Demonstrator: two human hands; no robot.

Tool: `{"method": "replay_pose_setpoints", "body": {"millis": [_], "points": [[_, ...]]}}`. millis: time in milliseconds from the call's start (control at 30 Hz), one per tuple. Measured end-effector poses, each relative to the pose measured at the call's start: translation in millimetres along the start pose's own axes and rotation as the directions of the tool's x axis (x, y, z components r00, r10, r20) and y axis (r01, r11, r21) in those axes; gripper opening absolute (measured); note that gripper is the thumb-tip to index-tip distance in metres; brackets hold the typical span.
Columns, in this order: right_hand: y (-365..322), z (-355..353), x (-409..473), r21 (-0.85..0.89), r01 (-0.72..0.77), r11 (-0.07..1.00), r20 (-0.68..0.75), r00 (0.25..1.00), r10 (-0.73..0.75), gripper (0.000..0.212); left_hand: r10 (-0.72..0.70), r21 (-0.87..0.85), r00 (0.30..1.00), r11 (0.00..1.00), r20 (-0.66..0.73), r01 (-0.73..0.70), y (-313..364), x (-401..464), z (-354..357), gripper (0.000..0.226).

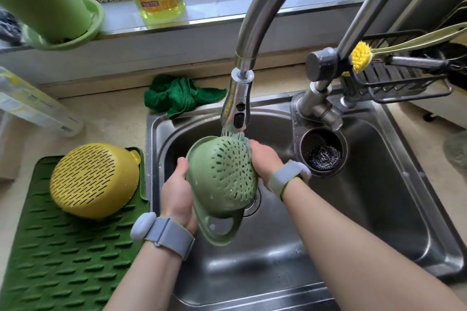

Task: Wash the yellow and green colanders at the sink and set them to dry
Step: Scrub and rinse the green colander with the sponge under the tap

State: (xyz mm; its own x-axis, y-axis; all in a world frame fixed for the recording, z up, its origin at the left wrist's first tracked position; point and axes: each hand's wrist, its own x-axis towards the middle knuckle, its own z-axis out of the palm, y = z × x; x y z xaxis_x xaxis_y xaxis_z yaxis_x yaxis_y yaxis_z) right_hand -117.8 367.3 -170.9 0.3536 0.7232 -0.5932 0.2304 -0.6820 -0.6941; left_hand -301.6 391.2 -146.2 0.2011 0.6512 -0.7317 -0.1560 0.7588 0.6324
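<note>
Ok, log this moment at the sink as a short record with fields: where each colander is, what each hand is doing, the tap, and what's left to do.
green colander: green colander over the sink, outer side up, under the spray
yellow colander: yellow colander upside down on the green drying mat, left of the sink
left hand: left hand grips the green colander's rim
right hand: right hand holds its far side
tap: faucet head running, water falling on the colander
remaining: green colander not yet on the mat

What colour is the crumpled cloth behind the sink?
Dark green cloth, lying at the sink's back edge; head view.
</note>
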Motion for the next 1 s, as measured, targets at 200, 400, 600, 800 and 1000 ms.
{"method": "replay_pose_setpoints", "body": {"millis": [200,400,600,800,1000], "points": [[18,28,-42,0.507,0.054,0.860,-0.090,0.996,-0.009,0.034,-0.134,-0.345,0.991,0.930,-0.002,0.125,-4,2,1,0.066],[-4,52,-54,-0.260,0.336,0.905,-0.118,0.919,-0.375,0.052,-0.178,-0.326,0.983,0.928,0.035,0.180,-9,3,16,0.074],[-3,26,-38,0.050,0.206,0.977,-0.153,0.969,-0.196,0.035,-0.145,-0.264,0.987,0.951,0.070,0.159,-4,8,5,0.071],[-29,36,-35,-0.074,0.301,0.951,-0.081,0.949,-0.306,0.043,-0.174,-0.234,0.981,0.953,0.091,0.191,-4,5,8,0.074],[5,1,-24,-0.050,0.000,0.999,-0.050,0.999,-0.003,0.035,-0.155,-0.375,0.983,0.909,0.095,0.180,8,-6,6,0.064]]}}
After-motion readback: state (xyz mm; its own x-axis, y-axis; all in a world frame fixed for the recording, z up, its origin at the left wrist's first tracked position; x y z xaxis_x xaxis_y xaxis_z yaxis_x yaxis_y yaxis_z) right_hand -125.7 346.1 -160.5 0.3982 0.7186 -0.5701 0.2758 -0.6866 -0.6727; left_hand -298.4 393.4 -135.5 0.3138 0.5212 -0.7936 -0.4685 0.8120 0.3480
